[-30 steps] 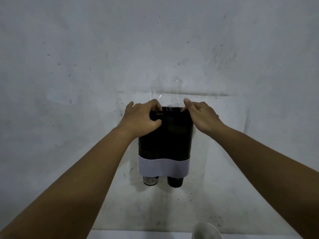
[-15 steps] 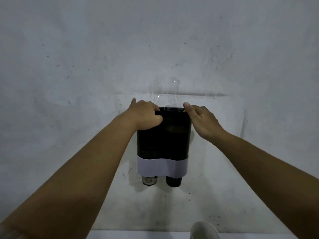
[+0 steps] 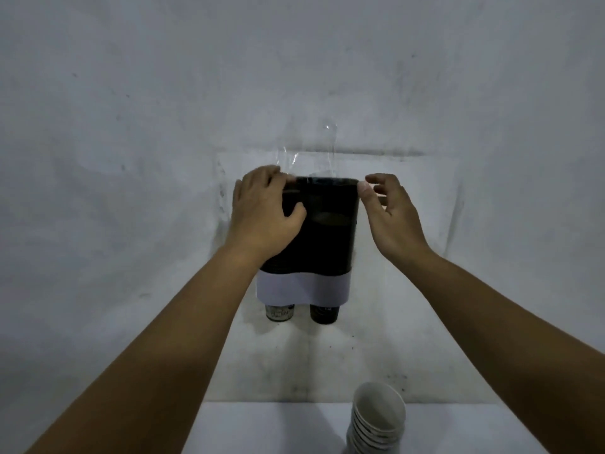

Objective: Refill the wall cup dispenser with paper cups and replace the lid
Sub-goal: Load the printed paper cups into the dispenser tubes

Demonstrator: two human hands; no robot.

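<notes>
Dispenser (image 3: 322, 237) hangs on the grey wall (image 3: 131, 126) at the centre of the frame, a dark smoky body with a white band (image 3: 302, 289) across its lower part. Two cup bottoms (image 3: 324, 314) poke out below the band. My left hand (image 3: 266, 213) is laid over its upper left corner, fingers curled over the top edge and thumb pressed on the front face, so it grips that corner. My right hand (image 3: 391, 213) sits at the upper right corner, loosely spread, with only the thumb tip touching the top rim and the other fingers bent in the air, holding nothing. Both forearms reach up from the lower corners of the frame, wrists nearly level with each other. Clear tape or film (image 3: 311, 158) glints on the wall just above the dispenser. At the lower right, a stack of white paper cups (image 3: 376, 417) stands on the pale desk (image 3: 262, 427).
</notes>
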